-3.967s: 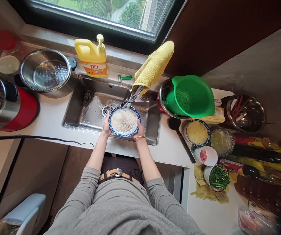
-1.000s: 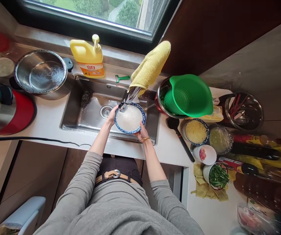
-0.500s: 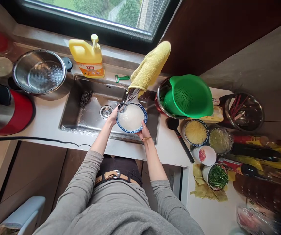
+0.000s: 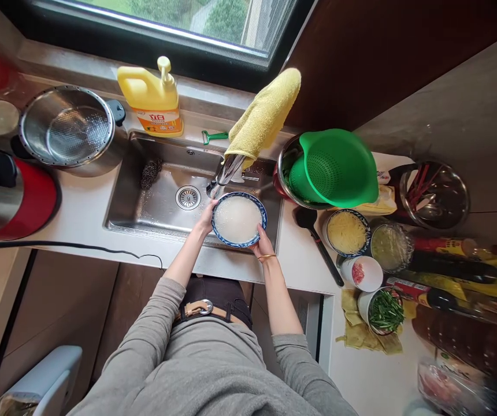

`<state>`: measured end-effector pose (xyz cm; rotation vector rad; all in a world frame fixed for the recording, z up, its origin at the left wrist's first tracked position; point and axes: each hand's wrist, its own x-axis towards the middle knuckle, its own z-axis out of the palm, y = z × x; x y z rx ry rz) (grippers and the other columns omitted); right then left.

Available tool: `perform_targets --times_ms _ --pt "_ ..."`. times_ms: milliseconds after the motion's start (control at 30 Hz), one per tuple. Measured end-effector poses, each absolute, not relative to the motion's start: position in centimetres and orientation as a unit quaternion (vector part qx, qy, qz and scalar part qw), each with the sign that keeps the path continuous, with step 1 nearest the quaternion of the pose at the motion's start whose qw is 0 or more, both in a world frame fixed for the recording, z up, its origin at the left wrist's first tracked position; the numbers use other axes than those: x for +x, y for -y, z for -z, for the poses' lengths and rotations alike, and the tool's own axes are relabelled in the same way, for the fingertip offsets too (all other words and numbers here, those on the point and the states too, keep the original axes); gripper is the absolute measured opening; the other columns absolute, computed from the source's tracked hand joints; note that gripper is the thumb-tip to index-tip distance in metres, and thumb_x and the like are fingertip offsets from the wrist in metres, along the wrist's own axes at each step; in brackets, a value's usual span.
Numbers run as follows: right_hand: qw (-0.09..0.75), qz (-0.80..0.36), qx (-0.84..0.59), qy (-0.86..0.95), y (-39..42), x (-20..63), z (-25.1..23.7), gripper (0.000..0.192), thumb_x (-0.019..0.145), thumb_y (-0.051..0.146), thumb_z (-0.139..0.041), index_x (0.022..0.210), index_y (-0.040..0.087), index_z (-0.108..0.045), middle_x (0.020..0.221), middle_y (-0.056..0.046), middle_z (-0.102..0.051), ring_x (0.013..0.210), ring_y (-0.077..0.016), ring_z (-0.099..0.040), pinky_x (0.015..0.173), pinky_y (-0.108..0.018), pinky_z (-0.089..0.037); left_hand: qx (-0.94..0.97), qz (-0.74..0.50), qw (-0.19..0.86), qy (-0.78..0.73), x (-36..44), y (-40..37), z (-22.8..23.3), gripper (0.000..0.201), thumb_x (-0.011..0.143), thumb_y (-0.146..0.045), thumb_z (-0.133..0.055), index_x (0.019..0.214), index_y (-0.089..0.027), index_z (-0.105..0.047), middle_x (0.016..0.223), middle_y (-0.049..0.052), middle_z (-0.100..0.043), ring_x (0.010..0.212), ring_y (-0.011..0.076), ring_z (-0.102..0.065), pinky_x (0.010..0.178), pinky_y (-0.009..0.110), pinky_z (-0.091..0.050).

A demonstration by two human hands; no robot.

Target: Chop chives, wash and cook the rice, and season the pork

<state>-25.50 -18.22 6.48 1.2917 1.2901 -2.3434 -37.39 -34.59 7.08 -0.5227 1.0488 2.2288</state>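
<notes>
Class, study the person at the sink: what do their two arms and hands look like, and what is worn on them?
Both arms wear grey sleeves pushed up to about the elbow, leaving the forearms bare. The right hand has a thin gold-coloured bangle at the wrist. The left hand shows no ring, watch or glove. Both hands are bare, with nothing else worn that shows.

Only readable mark: the yellow detergent bottle (image 4: 152,95) on the ledge at the back edge of the sink (image 4: 162,199) has an orange label with two large white characters, roughly "立白". Smaller print beneath is too small to read. Labels on the sauce bottles (image 4: 460,271) at the counter's right edge are blurred, unreadable.
</notes>
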Motion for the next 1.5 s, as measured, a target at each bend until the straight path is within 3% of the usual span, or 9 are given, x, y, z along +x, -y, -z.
perform_targets --times_ms 233,633,1233,1500 --pt "0.084 0.777 0.455 -0.428 18.3 -24.7 -7.0 0.031 0.092 0.038 -0.051 0.114 0.020 -0.065 0.117 -0.008 -0.073 0.110 -0.0223 -0.069 0.083 -0.040 -0.064 -0.216 -0.844 0.301 -0.388 -36.1 34.4 -7.4 0.027 0.085 -0.027 -0.058 0.105 -0.018 -0.074 0.101 0.003 -0.077 0.111 0.0246 -0.067 0.101 0.035 -0.050" --pt "0.110 0.754 0.452 -0.463 18.3 -24.7 -8.5 0.040 0.098 0.038 -0.045 0.130 0.019 -0.058 0.118 -0.007 -0.073 0.114 -0.0212 -0.067 0.085 -0.040 -0.063 -0.291 -0.846 0.315 -0.316 -35.1 34.4 -6.4 0.025 0.084 -0.025 -0.058 0.103 -0.016 -0.073 0.082 0.004 -0.076 0.092 0.0243 -0.072 0.092 0.036 -0.053" --pt "0.116 0.734 0.431 -0.511 18.1 -24.5 -9.3 0.049 0.095 0.045 -0.048 0.138 0.020 -0.052 0.129 -0.010 -0.067 0.112 -0.0239 -0.067 0.083 -0.043 -0.063 -0.269 -0.857 0.314 -0.307 -34.7 34.4 -6.2 0.028 0.085 -0.023 -0.054 0.107 -0.019 -0.071 0.095 0.003 -0.077 0.100 0.0239 -0.070 0.097 0.037 -0.052" --pt "0.113 0.719 0.447 -0.519 18.2 -24.8 -10.2 0.048 0.094 0.037 -0.051 0.138 0.020 -0.050 0.134 -0.010 -0.064 0.113 -0.0238 -0.066 0.079 -0.042 -0.064 -0.289 -0.849 0.323 -0.304 -34.5 34.4 -5.5 0.023 0.084 -0.028 -0.060 0.103 -0.019 -0.071 0.088 0.004 -0.077 0.099 0.0251 -0.071 0.099 0.040 -0.051"
